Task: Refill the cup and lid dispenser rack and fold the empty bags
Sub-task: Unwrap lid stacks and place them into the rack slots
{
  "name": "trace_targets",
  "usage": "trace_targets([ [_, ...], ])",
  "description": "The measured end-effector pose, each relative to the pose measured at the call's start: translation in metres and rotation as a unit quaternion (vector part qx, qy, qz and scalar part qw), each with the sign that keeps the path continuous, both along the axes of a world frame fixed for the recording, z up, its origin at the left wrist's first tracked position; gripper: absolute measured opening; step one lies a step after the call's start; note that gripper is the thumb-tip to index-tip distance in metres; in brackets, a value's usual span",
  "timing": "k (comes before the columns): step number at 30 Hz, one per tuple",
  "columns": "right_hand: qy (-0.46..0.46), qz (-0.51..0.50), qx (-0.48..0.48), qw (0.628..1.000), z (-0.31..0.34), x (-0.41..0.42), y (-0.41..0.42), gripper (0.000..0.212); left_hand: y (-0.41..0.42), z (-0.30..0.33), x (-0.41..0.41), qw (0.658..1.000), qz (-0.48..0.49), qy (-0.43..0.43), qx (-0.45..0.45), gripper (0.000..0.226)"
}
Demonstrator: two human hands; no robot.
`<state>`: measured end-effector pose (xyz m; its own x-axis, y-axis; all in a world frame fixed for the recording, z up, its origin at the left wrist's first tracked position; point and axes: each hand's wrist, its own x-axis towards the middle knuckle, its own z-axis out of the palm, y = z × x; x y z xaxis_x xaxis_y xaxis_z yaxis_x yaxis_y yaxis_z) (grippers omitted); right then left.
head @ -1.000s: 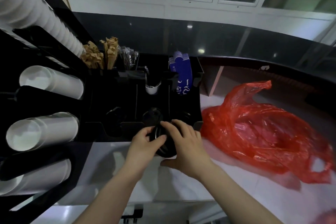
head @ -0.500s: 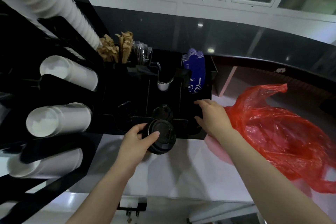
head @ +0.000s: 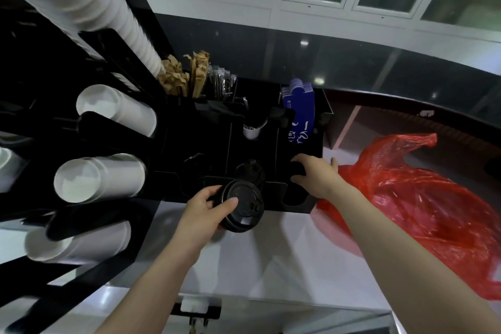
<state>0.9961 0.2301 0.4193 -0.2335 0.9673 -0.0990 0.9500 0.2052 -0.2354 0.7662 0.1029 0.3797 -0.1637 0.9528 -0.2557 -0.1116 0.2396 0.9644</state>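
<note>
head view, close, looking down, facing rack [head: 195,144]

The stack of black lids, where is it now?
In the head view, the stack of black lids is low in the centre, held by the left hand just before the black rack.

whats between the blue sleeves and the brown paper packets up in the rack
In the head view, clear-wrapped straws stand right beside the brown packets; next comes a slot with a small white cup, then the blue sleeves.

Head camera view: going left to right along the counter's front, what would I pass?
White cup stacks → left hand gripping black lids → right hand at the rack's right slot → red plastic bag.
</note>
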Motion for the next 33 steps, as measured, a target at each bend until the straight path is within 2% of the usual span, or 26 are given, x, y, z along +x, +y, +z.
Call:
trace_targets([
  [5, 0.107, 0.023, 0.048, 0.993, 0.022, 0.006, -0.01, 0.034, 0.005, -0.002, 0.0, 1.0, -0.006, -0.014, -0.001, 0.032],
  [9, 0.226, -0.014, 0.055, 0.973, 0.034, 0.006, -0.021, 0.034, 0.008, 0.001, 0.003, 0.999, -0.013, -0.021, 0.025, 0.037],
  [11, 0.335, -0.034, 0.043, 0.941, 0.037, 0.002, -0.03, 0.033, 0.009, 0.006, 0.005, 0.999, -0.013, -0.019, 0.043, 0.038],
  [13, 0.439, -0.027, -0.011, 0.898, 0.037, -0.005, -0.042, 0.026, 0.012, 0.01, 0.008, 0.998, -0.011, -0.021, 0.059, 0.037],
  [15, 0.48, -0.011, -0.077, 0.874, 0.032, -0.016, -0.053, 0.025, 0.013, 0.013, 0.011, 0.997, -0.014, -0.031, 0.071, 0.033],
  [19, 0.489, -0.007, -0.134, 0.862, 0.023, -0.032, -0.068, 0.021, 0.013, 0.017, 0.018, 0.995, -0.02, -0.059, 0.078, 0.027],
  [23, 0.491, -0.015, -0.136, 0.86, 0.022, -0.036, -0.073, 0.021, 0.009, 0.019, 0.018, 0.994, -0.037, -0.046, 0.091, 0.057],
  [26, 0.483, -0.008, -0.128, 0.866, 0.019, -0.037, -0.075, 0.022, 0.008, 0.019, 0.021, 0.993, -0.049, 0.007, 0.104, 0.044],
  [28, 0.477, -0.005, -0.122, 0.87, 0.016, -0.037, -0.075, 0.023, 0.009, 0.017, 0.022, 0.993, -0.037, 0.033, 0.107, 0.044],
  [33, 0.451, -0.039, -0.022, 0.892, 0.011, -0.027, -0.062, 0.024, 0.01, 0.017, 0.015, 0.994, 0.004, 0.022, 0.104, 0.039],
])
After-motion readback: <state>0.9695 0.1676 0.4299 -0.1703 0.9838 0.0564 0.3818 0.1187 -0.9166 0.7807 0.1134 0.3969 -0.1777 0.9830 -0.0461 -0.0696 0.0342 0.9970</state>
